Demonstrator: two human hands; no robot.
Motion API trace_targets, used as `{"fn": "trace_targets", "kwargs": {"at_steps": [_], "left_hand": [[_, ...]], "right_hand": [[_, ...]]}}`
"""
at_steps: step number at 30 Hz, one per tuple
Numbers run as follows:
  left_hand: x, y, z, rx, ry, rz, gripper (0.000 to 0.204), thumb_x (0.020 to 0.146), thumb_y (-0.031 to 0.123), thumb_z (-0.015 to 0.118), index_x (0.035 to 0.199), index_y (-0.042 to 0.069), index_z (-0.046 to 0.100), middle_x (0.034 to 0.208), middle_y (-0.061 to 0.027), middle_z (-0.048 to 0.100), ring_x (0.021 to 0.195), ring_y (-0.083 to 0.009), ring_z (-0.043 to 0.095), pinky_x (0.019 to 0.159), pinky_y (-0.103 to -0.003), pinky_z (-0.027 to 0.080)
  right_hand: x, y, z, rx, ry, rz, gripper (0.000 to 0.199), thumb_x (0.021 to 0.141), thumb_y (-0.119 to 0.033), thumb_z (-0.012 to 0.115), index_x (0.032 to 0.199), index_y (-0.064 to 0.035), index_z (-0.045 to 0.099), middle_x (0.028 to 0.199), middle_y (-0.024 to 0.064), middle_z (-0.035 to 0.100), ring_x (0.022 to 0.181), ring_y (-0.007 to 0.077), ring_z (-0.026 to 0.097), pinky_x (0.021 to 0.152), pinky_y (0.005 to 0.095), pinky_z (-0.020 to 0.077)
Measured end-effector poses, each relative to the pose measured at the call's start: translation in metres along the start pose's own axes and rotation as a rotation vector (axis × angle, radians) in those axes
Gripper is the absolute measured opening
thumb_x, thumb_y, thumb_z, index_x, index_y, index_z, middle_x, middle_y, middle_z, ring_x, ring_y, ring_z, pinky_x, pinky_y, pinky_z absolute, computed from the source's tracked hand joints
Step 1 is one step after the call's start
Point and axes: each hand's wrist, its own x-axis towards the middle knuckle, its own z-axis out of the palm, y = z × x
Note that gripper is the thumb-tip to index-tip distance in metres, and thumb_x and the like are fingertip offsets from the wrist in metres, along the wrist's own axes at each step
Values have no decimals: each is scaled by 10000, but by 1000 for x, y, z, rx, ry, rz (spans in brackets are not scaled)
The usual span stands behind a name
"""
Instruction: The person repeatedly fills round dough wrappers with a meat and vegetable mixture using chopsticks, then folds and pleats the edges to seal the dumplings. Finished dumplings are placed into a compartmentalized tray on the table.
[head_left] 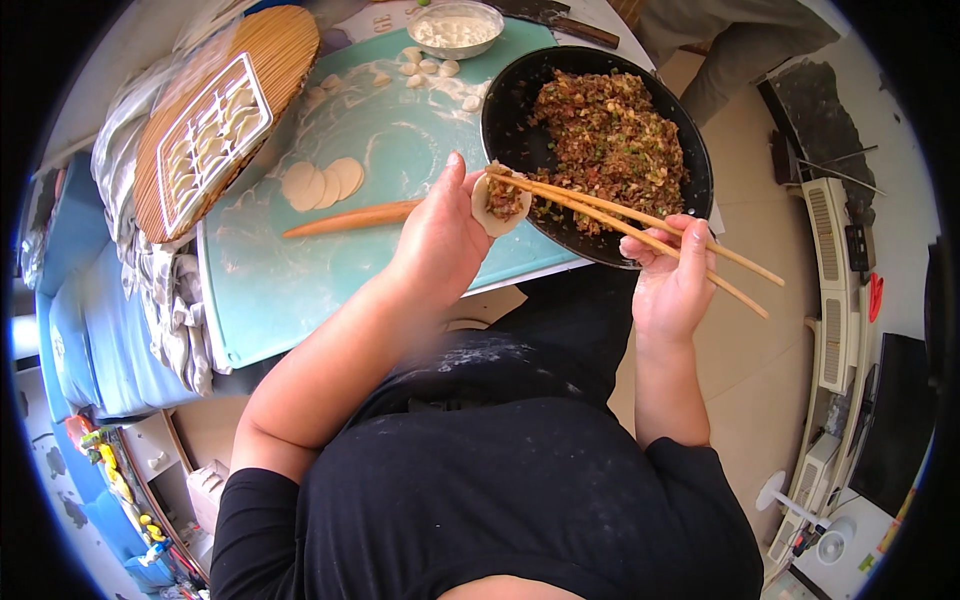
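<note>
My left hand (447, 228) holds a round dumpling wrapper (498, 222) in its fingers, with a lump of minced filling (503, 197) on it. Wooden chopsticks (640, 222) are gripped in my right hand (677, 275), and their tips touch the filling. Just beyond both hands sits a black pan (510, 130) holding a large heap of chopped meat-and-vegetable filling (615, 130). Behind my left hand a wooden rolling pin (350, 218) lies on the floured green mat (300, 270). Several flat wrappers (322, 184) overlap beside it.
Small dough pieces (430, 67) lie near a glass bowl of flour (455, 30) at the mat's far edge. At the far left, a round woven tray (290, 60) carries a white rack of dumplings (215, 140). A cleaver handle (585, 32) rests behind the pan. Another person's legs (725, 45) are at the far right.
</note>
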Motion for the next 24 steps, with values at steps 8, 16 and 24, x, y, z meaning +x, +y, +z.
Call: {"fn": "trace_targets", "kwargs": {"at_steps": [8, 16, 24], "left_hand": [[9, 1, -4, -124, 66, -99, 579, 960, 415, 205, 1204, -70, 405, 1216, -180, 489, 1120, -264, 482, 999, -368, 344], [1, 7, -20, -171, 14, -115, 524, 961, 386, 254, 1195, -54, 417, 1181, -171, 514, 1076, -271, 513, 949, -394, 411], [-11, 6, -22, -183, 62, -77, 297, 901, 186, 467, 1099, -30, 515, 1110, -136, 557, 1009, -239, 559, 884, -375, 469]], "right_hand": [[24, -8, -29, 208, 36, -17, 325, 938, -294, 413, 918, 5, 538, 747, 112, 595, 604, 248, 613, 583, 351, 538], [24, -16, -31, -341, -21, -234, 317, 939, -235, 395, 908, 42, 546, 725, 120, 581, 591, 219, 601, 545, 303, 535], [-7, -10, -1, -191, -228, -442, 309, 950, -257, 356, 926, 18, 493, 808, 154, 517, 629, 231, 550, 552, 387, 539]]}}
